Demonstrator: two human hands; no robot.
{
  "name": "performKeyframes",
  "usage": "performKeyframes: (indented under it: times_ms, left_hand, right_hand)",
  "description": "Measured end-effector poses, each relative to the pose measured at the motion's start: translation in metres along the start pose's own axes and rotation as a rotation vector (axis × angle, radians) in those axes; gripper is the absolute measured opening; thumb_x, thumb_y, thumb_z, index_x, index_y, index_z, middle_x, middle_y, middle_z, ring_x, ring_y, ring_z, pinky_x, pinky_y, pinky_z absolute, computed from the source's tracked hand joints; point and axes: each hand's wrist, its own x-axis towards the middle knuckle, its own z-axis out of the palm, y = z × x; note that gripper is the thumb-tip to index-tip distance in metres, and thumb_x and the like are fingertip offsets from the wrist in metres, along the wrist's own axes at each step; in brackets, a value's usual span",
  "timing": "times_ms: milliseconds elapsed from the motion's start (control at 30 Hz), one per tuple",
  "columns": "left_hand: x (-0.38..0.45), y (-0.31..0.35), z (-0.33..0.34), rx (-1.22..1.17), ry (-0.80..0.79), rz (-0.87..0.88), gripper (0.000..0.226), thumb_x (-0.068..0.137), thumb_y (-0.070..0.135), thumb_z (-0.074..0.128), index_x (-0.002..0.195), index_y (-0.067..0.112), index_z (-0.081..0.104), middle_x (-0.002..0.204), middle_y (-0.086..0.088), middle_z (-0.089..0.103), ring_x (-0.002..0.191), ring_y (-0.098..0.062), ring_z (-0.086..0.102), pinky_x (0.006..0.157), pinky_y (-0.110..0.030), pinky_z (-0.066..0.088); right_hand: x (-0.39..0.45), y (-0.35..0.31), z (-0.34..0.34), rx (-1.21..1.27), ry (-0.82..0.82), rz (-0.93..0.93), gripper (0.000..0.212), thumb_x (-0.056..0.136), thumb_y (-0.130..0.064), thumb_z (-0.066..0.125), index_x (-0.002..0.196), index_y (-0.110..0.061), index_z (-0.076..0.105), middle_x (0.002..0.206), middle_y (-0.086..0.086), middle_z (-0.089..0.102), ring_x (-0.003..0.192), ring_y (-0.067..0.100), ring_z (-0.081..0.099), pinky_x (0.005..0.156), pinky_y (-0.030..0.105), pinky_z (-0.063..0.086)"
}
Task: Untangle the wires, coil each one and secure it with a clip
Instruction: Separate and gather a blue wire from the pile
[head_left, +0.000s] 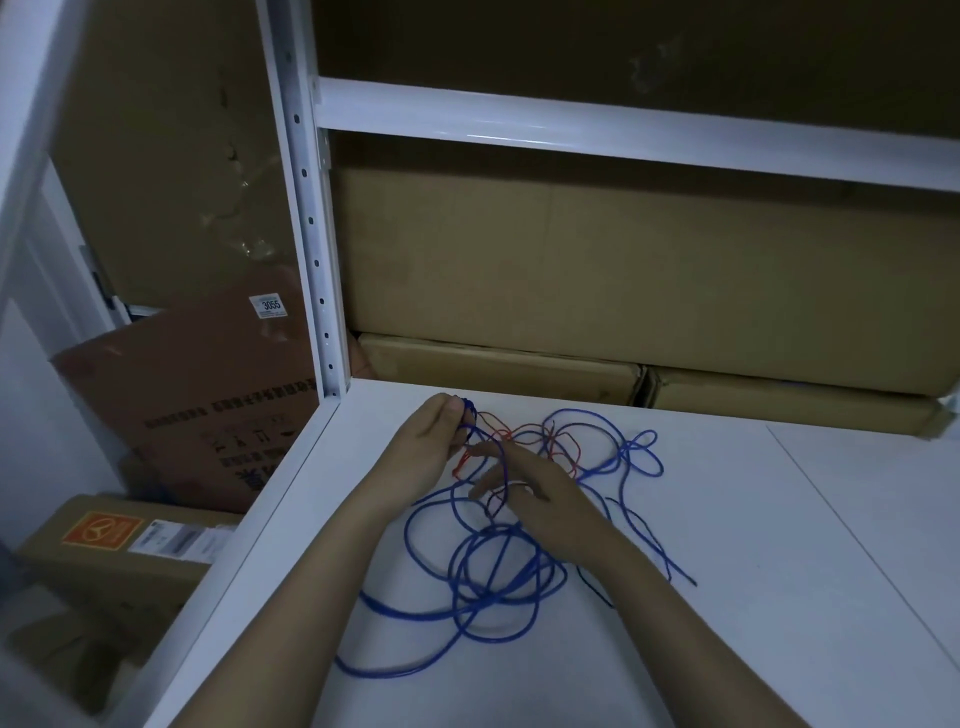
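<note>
While the tangle is still this loose, you have room to work, so start with what lies nearest you: the blue wire (483, 587) sprawls in several overlapping loops on the white shelf top (779, 597), with one long bight trailing toward the front edge and a free end running off to the right. Just beyond those loops, your right hand (540, 506) hovers low over the knot, fingers spread and mostly straight, seemingly touching or hooking a blue strand near the fingertips; I cannot tell whether anything is actually pinched there. Farther out, your left hand (434, 441) has its fingers curled together around a bunch of blue wire at the top of the tangle, close to the rear left corner. Beside and behind both hands, the thinner red wire (535, 441) weaves through the upper blue loops. No clip shows anywhere on the surface. The risk from here, as I judge it, is pulling: if you draw the left hand's bunch away while the red strand is still threaded through the blue, the crossings will likely cinch into a tight knot. Dragging could also pull the near loops off the front edge. Behind everything, cardboard boxes (623, 270) fill the shelf against the back, so wire pushed that way could slip into the gap.
</note>
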Motion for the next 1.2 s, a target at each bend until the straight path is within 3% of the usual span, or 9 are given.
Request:
performKeyframes:
  times_ms: [100,200,367,567,767,867,1000,1067,1200]
  left_hand:
    - [0.000,-0.006,-0.002,0.074,0.031,0.017,0.033,0.104,0.023,0.032,0.075,0.020,0.045,0.068,0.005,0.043,0.053,0.006,0.044,0.059,-0.007,0.035]
    - [-0.001,-0.012,-0.002,0.118,0.045,-0.006,0.030,0.104,0.026,0.032,0.079,0.018,0.045,0.071,0.005,0.044,0.057,0.004,0.044,0.060,-0.006,0.035]
    - [-0.006,-0.026,0.000,0.180,-0.016,-0.105,0.033,0.105,0.031,0.031,0.079,0.017,0.046,0.071,0.005,0.045,0.066,-0.008,0.044,0.067,-0.014,0.037]
    - [-0.029,-0.022,0.010,-0.063,-0.233,-0.125,0.047,0.106,0.028,0.022,0.080,0.007,0.055,0.053,0.008,0.043,0.053,-0.007,0.039,0.061,-0.020,0.032]
    - [-0.038,-0.011,0.012,-0.721,-0.137,-0.168,0.038,0.103,0.025,0.026,0.083,0.007,0.052,0.052,0.006,0.037,0.050,-0.007,0.037,0.060,-0.020,0.032]
    - [-0.030,-0.013,0.005,-0.886,0.033,-0.216,0.037,0.104,0.028,0.026,0.091,0.012,0.057,0.059,0.006,0.048,0.055,-0.006,0.048,0.065,-0.022,0.032]
    - [-0.020,-0.029,0.002,-0.580,0.193,-0.135,0.027,0.104,0.021,0.029,0.104,0.015,0.056,0.075,0.010,0.067,0.076,-0.006,0.063,0.086,-0.026,0.043]
    - [-0.017,-0.035,0.003,-0.320,0.211,-0.091,0.023,0.104,0.022,0.031,0.106,0.017,0.054,0.078,0.010,0.070,0.084,-0.010,0.064,0.101,-0.039,0.043]
    - [-0.027,-0.039,0.008,0.241,0.159,0.055,0.026,0.105,0.023,0.029,0.096,0.023,0.054,0.078,0.015,0.067,0.085,0.008,0.059,0.104,-0.032,0.028]
  right_hand:
    - [-0.006,0.003,0.006,0.267,0.029,0.026,0.036,0.092,-0.018,0.034,0.114,-0.022,0.062,0.073,0.005,0.069,0.082,0.032,0.064,0.093,0.048,0.048]
    - [-0.007,-0.001,0.005,0.381,0.098,0.134,0.025,0.102,-0.025,0.040,0.099,-0.011,0.061,0.055,-0.001,0.053,0.053,0.016,0.050,0.071,0.033,0.049]
    - [0.004,0.003,-0.020,-0.362,0.354,0.001,0.016,0.100,-0.020,0.047,0.099,-0.017,0.063,0.091,0.006,0.061,0.081,0.017,0.055,0.068,0.023,0.038]
    - [0.016,-0.010,-0.038,-0.740,0.761,-0.307,0.026,0.086,-0.041,0.062,0.086,-0.017,0.073,0.077,0.001,0.060,0.075,0.015,0.053,0.060,0.024,0.036]
    - [0.012,0.019,-0.003,-0.421,0.348,-0.048,0.025,0.096,-0.032,0.055,0.101,-0.017,0.074,0.080,-0.005,0.059,0.070,0.005,0.052,0.064,0.019,0.041]
    - [0.004,0.030,0.018,-0.507,0.273,-0.149,0.026,0.098,-0.031,0.052,0.096,-0.015,0.072,0.076,0.006,0.065,0.069,0.019,0.057,0.063,0.035,0.047]
    - [-0.003,0.028,0.034,-0.669,0.196,-0.301,0.033,0.098,-0.026,0.044,0.117,-0.008,0.065,0.090,0.011,0.070,0.075,0.027,0.065,0.060,0.038,0.054]
    - [-0.006,0.021,0.037,-0.701,0.185,-0.375,0.030,0.097,-0.026,0.044,0.101,-0.007,0.067,0.078,0.006,0.067,0.064,0.022,0.061,0.051,0.033,0.051]
    - [-0.009,0.009,0.024,-0.601,0.212,-0.347,0.021,0.091,-0.025,0.056,0.081,-0.011,0.067,0.063,0.000,0.060,0.055,0.011,0.050,0.051,0.025,0.042]
